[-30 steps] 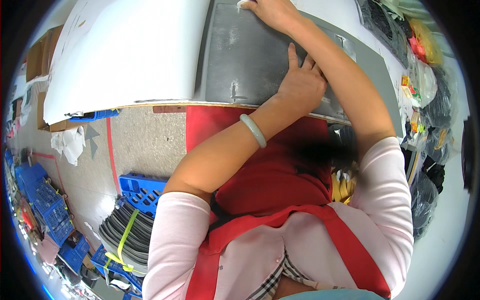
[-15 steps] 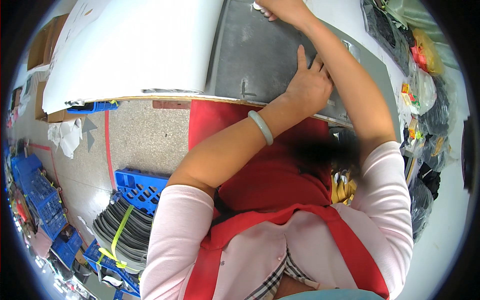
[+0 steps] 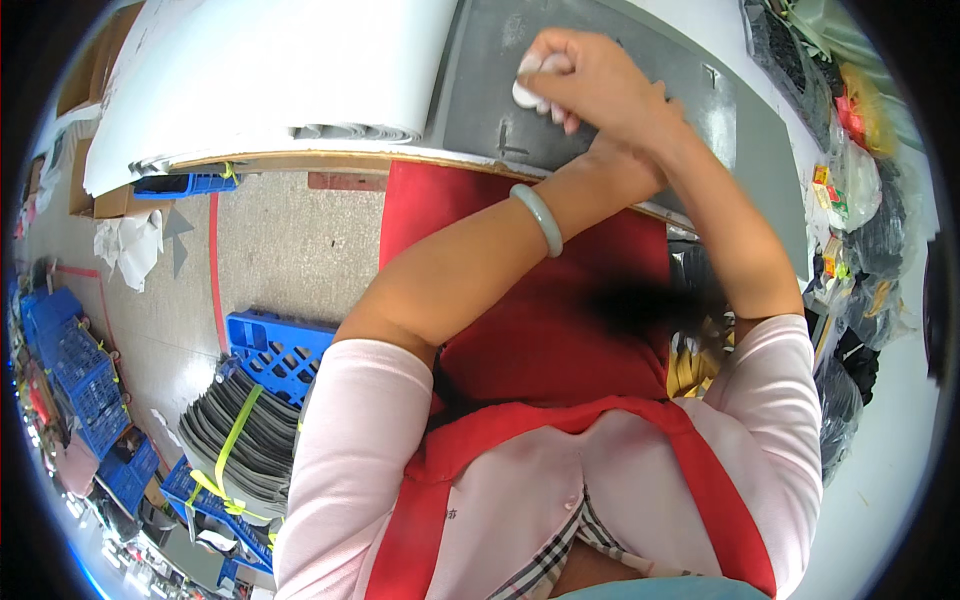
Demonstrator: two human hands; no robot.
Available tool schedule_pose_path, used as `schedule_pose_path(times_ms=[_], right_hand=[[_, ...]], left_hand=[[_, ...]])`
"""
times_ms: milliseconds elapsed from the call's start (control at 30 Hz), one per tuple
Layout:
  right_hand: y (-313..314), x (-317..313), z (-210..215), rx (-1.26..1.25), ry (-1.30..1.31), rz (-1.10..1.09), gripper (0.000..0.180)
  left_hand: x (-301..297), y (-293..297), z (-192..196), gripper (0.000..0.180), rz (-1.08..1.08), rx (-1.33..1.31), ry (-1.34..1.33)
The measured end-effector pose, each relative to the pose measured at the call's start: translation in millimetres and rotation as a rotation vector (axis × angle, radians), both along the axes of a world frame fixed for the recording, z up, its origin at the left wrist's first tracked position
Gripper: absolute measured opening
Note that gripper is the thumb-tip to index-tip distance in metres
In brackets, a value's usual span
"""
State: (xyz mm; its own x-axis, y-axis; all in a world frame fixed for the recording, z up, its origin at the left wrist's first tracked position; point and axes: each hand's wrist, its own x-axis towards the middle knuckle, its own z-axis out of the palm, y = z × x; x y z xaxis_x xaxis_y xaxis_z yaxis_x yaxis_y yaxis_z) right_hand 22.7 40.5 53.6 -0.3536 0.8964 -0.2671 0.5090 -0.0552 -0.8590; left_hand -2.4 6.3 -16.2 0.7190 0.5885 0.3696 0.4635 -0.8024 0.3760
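Observation:
My right hand point(image 3: 600, 88) is closed on a small white rounded piece point(image 3: 525, 92), gripped between thumb and fingers. It is over a dark grey panel point(image 3: 490, 70) bearing an L-shaped mark near its front edge, another corner mark at the right, and whitish smudges. Crossing beneath my right wrist, my left hand point(image 3: 625, 160) rests at the panel's front part. Only some fingertips of it show beyond the right wrist; they look stretched out, and the rest is hidden. A pale green bangle point(image 3: 538, 220) circles my left wrist.
White sheet material point(image 3: 290, 70) with rolled edges covers the table left of the panel. Bagged goods point(image 3: 875, 230) line the right side. Below on the left stand a blue crate point(image 3: 280, 350) and a strapped stack of dark sheets point(image 3: 235, 430). A cardboard box point(image 3: 100, 210) is at far left.
My right hand has come nearer and down from the panel's far edge with the white piece. My left hand's spread fingers are now mostly covered by my right wrist.

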Motion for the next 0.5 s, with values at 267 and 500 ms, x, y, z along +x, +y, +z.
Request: schedule_pose_path(times_ms=[267, 500], right_hand=[[-30.2, -21.0, 3.1, 0.006, -0.16, 0.042, 0.015], [-47.9, -17.2, 11.9, 0.227, -0.408, 0.137, 0.019]], left_hand=[[13.0, -0.5, -16.7, 0.051, 0.07, 0.115, -0.059], [13.2, -4.7, -23.5, 0.042, 0.124, 0.089, -0.111]])
